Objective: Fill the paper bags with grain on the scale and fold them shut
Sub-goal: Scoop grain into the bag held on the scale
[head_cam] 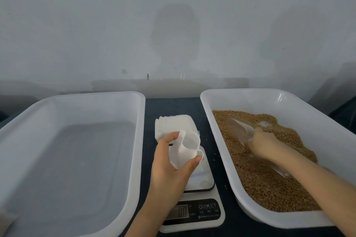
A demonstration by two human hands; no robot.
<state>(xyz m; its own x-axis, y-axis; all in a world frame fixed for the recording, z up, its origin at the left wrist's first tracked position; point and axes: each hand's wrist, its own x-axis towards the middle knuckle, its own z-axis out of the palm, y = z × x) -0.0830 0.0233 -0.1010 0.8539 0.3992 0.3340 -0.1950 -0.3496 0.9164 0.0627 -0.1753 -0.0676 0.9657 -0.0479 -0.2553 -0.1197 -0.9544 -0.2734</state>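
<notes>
Left hand (169, 169): pinches paper bag (185, 152), forearm toward 1 o'clock.
Right hand (264, 146): grips scoop (240, 128), forearm toward 10 o'clock.

The dark table (228, 208) bears a left tray (77, 106), a grain tray (250, 100) and, between them, scale (192, 224) and bag stack (173, 125)

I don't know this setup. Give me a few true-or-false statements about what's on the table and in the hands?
1. The left hand holds a bag above the scale. True.
2. The right hand grips a scoop in the grain. True.
3. Grain fills both trays. False: only the right tray holds grain; none shows in the left tray.
4. Spare bags lie inside a tray. False: the stack lies between the trays, beyond the scale.
</notes>
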